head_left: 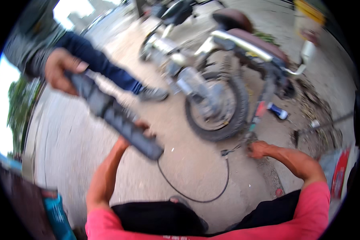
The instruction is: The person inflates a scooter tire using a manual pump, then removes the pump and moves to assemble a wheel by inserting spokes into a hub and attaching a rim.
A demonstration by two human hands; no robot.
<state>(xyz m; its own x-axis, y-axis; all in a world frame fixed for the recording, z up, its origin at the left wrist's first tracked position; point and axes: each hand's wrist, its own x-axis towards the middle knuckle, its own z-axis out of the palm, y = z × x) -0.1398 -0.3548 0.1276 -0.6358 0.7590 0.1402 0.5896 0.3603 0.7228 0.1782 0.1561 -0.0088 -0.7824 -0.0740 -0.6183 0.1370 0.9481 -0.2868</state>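
Observation:
A long black tube-shaped tool (pixel 126 130), blurred, slants across the left. Another person's hand (pixel 62 70) grips its upper end. My left hand (pixel 143 126) is at the lower part, mostly behind it; the fingers are blurred, so I cannot make out whether they grip. From the lower end a thin black hose (pixel 194 200) curves over the ground to a small dark end fitting (pixel 227 153). My right hand (pixel 258 149) is low beside the motorbike's tyre (pixel 243 102), fingers closed by the foot of a bar (pixel 260 109) with red and green patches. What they hold is hidden.
The motorbike (pixel 206 86) stands ahead of me. The other person's shoe (pixel 153 94) is on its left. A blue and white can (pixel 278 111) lies right of the tyre. A yellow-rimmed bucket (pixel 309 18) is at the far right, and a red and pale package (pixel 340 172) nearer.

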